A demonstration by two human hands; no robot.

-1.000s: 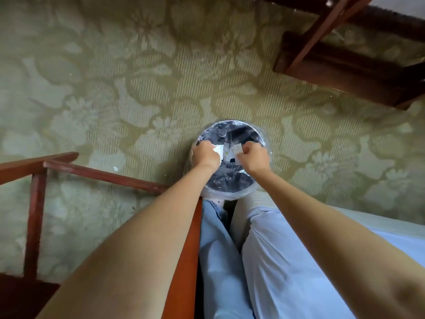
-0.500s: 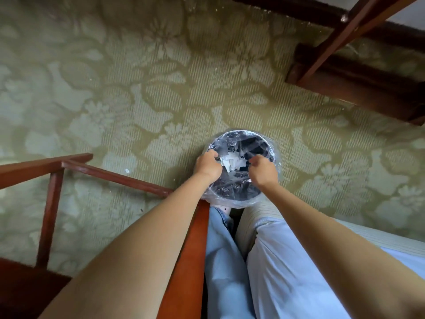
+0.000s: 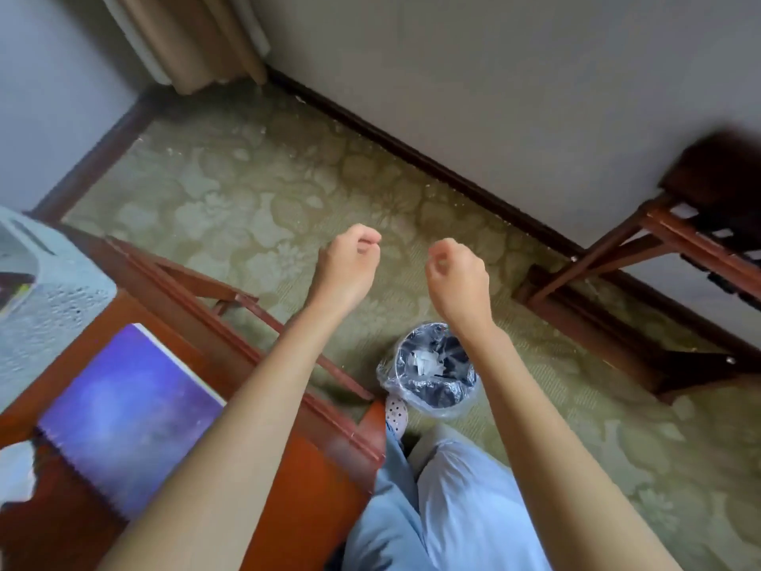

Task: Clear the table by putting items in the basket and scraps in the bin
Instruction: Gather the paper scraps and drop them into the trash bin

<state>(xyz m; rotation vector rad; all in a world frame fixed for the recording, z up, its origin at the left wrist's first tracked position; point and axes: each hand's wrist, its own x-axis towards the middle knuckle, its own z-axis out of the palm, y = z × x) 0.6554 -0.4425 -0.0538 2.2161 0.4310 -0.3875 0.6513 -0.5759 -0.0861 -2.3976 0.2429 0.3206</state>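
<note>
A small round bin (image 3: 428, 395) lined with clear plastic stands on the carpet by my feet, with white paper scraps (image 3: 426, 360) lying inside. My left hand (image 3: 348, 263) and my right hand (image 3: 455, 272) hover above and beyond the bin, fingers loosely curled, nothing in either. On the red-brown table (image 3: 304, 488) at lower left lies a purple notebook (image 3: 127, 418). A pale blue perforated basket (image 3: 45, 307) sits at the table's far left. A white scrap (image 3: 14, 473) shows at the left edge of the table.
Green floral carpet covers the floor. A dark wooden stand (image 3: 642, 261) is against the wall at right. A beige curtain (image 3: 193, 39) hangs in the corner. My legs in light blue trousers (image 3: 444, 508) are beside the table's corner.
Both hands have lifted up and away from the bin, and the paper scraps they held now lie inside it. The view has tilted up, bringing the table, notebook and basket into sight.
</note>
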